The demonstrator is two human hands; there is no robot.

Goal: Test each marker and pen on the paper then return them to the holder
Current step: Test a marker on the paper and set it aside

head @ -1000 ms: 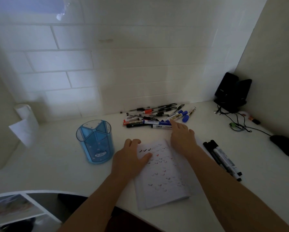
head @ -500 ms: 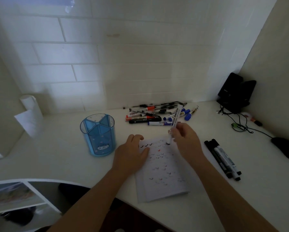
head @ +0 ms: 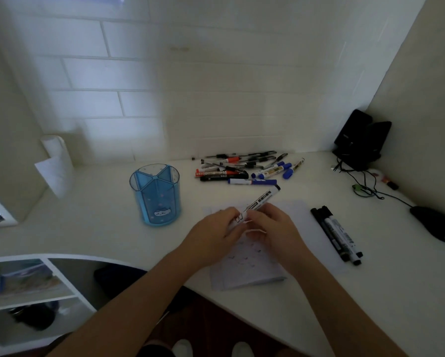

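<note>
A white marker with a black end lies slanted between my two hands, above the paper. My right hand grips its middle, and my left hand holds its near end; that end and any cap are hidden by my fingers. The paper carries several small check marks. The blue divided holder stands to the left of my hands with nothing showing in it. A pile of pens and markers lies by the wall, beyond the paper.
Three black-and-white markers lie side by side right of the paper. A black mouse, cables and black speakers fill the right corner. A paper roll stands at the left. The desk's front edge curves near my arms.
My right hand took a marker from the pile and carried it back over the paper. My left hand lifted off the paper and closed on the marker's near end.
</note>
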